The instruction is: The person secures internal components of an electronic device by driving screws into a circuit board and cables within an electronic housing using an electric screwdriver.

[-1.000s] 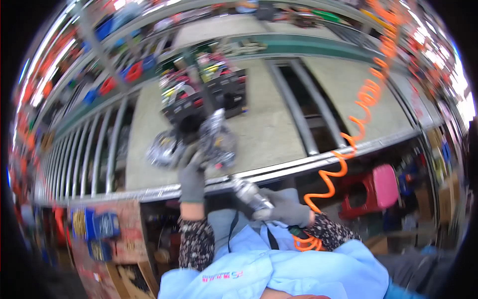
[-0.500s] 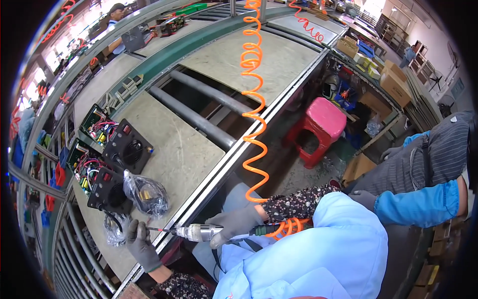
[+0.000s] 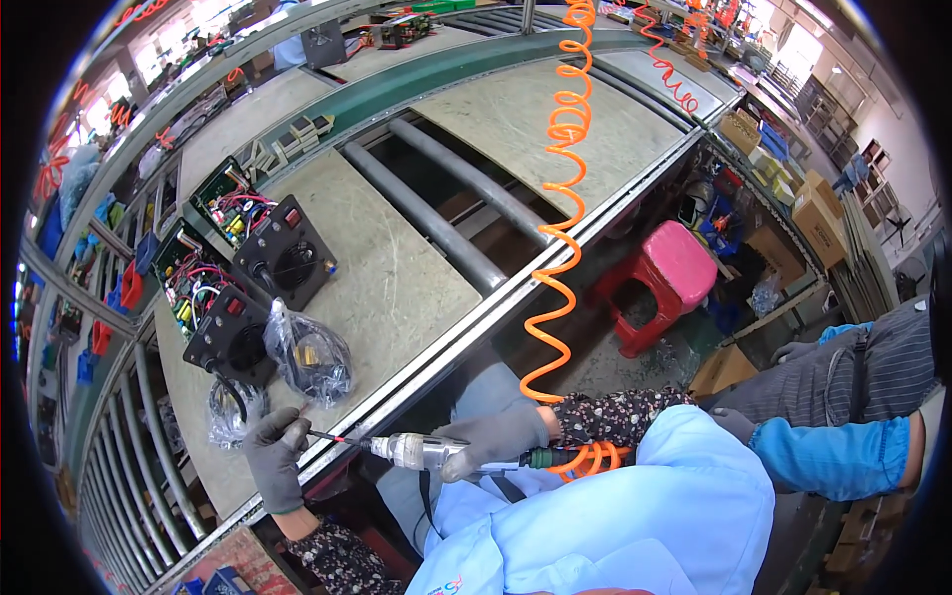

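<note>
My right hand, in a grey glove, is wrapped around a silver air screwdriver that lies level above the table's front edge. Its long thin bit points left. The fingers of my gloved left hand are pinched together at the bit's tip; whatever they hold is too small to make out. Just beyond that hand lie a clear-bagged cable coil and a larger bagged cable. Behind them stand two black-panelled units, a nearer one and a farther one, with circuit boards and coloured wires exposed.
An orange coiled air hose hangs in front of me. Grey rollers cross a gap between the table boards. A red stool stands beyond the table edge. At right is a co-worker's blue sleeve.
The whole view has shifted, so the table and hose appear farther right. My left fingers stay at the bit's tip, and the screwdriver remains in my right hand.
</note>
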### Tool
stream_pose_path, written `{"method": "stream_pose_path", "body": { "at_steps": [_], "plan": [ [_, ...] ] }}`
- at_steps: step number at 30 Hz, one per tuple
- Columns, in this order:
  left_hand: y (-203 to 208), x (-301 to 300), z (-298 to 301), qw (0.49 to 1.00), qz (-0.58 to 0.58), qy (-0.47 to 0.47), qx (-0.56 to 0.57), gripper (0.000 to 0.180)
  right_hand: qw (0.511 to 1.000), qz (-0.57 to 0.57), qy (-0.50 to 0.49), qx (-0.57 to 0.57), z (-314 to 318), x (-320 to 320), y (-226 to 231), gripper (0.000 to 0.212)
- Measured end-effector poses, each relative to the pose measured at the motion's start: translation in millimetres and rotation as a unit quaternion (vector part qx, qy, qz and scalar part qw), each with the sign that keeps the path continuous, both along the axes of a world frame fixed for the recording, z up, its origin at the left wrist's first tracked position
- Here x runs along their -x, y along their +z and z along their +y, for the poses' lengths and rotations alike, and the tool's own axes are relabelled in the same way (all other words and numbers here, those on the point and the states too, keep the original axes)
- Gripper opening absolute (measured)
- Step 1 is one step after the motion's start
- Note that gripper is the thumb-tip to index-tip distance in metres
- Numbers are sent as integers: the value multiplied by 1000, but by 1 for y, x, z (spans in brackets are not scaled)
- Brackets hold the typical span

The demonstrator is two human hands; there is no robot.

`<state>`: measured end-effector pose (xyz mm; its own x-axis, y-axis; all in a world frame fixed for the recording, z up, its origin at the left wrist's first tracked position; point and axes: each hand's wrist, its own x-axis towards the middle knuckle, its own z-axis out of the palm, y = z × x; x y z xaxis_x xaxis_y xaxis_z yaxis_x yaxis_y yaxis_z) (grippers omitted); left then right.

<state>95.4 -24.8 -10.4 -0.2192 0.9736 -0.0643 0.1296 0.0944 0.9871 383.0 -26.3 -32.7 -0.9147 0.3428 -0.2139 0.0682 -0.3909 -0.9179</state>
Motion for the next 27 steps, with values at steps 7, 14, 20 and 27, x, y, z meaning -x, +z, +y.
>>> {"method": "stream_pose_path", "body": {
  "at_steps": [7,14,20,27],
  "plan": [
    [-14,14,-5,992,-123,34,9,24,999,-14,-2,-30,-1,9,-3,44],
    [-10,11,15,978,-207,-18,23,63,988,-108,-32,-109,2,-3,1,59],
    [-8,2,8,989,-143,40,-23,12,974,-134,-72,-170,-5,9,16,61],
    [7,-4,17,975,-195,50,-97,17,998,-61,-17,27,13,12,32,64]
  ]
}}
